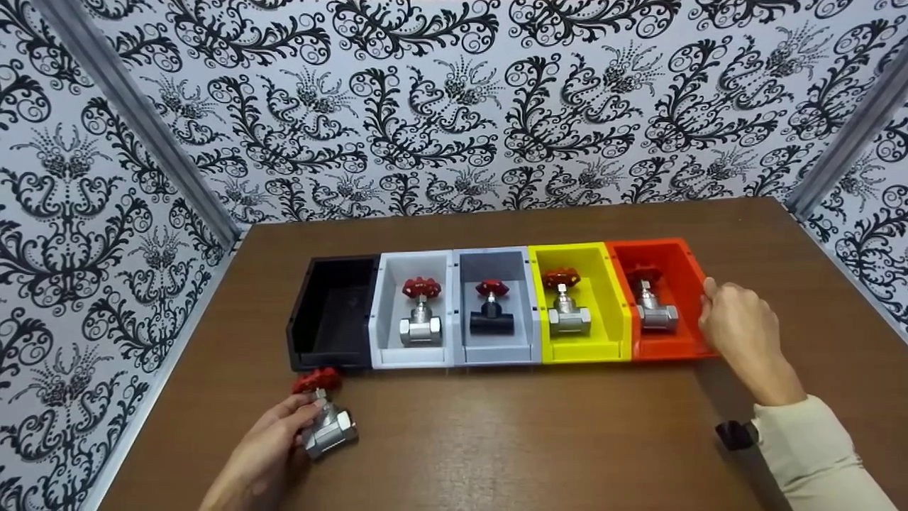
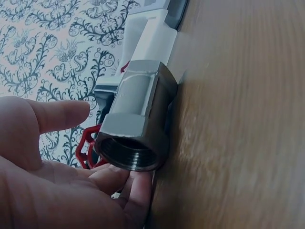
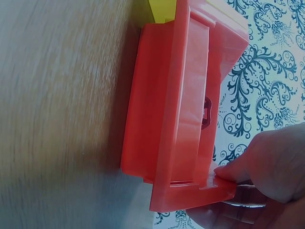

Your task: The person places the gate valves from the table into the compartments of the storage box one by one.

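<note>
In the head view my left hand [image 1: 273,433] grips a silver metal valve [image 1: 330,429] with a red handwheel, close in front of the black bin [image 1: 333,305]. The left wrist view shows the fingers curled behind the valve's body [image 2: 138,95], its threaded opening towards the camera. My right hand [image 1: 745,330] pinches the outer side wall of the red bin [image 1: 691,284] at the right end of the row. From the right wrist, the thumb lies over the rim of the red bin [image 3: 190,124] and the fingers are outside it.
Between the end bins stand a white bin [image 1: 386,270], a grey bin [image 1: 496,262] and a yellow bin [image 1: 603,284]. Each of these and the red one holds a red-wheeled valve; the grey bin's valve [image 1: 491,319] has a black body. Patterned walls enclose the brown table [image 1: 496,440].
</note>
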Demonstrator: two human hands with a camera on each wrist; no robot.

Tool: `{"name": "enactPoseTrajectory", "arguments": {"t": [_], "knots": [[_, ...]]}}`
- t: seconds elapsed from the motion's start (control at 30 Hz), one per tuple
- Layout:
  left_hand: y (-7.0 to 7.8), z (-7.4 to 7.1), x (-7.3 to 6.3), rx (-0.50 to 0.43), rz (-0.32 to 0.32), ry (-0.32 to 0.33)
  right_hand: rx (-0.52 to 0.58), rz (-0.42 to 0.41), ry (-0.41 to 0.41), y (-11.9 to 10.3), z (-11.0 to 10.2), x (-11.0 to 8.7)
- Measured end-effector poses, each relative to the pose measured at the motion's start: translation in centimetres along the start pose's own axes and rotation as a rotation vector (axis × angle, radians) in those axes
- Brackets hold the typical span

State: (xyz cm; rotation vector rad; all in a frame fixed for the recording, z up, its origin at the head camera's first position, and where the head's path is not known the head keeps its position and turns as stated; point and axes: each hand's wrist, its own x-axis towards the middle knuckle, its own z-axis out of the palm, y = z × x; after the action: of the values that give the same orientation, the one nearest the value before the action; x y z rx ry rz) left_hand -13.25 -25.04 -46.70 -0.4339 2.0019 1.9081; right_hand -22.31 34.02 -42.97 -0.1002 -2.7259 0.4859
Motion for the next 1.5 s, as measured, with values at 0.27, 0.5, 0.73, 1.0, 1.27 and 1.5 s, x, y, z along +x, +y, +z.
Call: {"name": "enactPoseTrajectory", "arguments": {"t": [0.27, 0.5, 0.73, 1.0, 1.27, 1.5], "knots": [[-0.14, 0.22, 0.08, 0.016, -0.007, 0.068, 0.006, -0.008, 0.008, -0.08, 0.09, 0.01], [0.06, 0.37, -0.35, 0.01, 0.01, 0.042, -0.004, -0.004, 0.012, -0.17, 0.12, 0.01], [0.32, 0.67, -0.45, 0.006, 0.021, 0.031, -0.007, 0.005, -0.012, -0.05, 0.15, 0.11], [0.37, 0.67, -0.65, 0.024, 0.041, -0.005, -0.005, 0.005, -0.016, 0.14, 0.1, 0.07], [0.28, 0.7, -0.68, 0.049, 0.066, 0.03, -0.006, -0.002, 0.001, 0.1, 0.04, 0.1], [0.26, 0.71, -0.61, 0.073, 0.053, 0.076, -0.011, -0.018, 0.021, 0.05, 0.02, 0.01]]}}
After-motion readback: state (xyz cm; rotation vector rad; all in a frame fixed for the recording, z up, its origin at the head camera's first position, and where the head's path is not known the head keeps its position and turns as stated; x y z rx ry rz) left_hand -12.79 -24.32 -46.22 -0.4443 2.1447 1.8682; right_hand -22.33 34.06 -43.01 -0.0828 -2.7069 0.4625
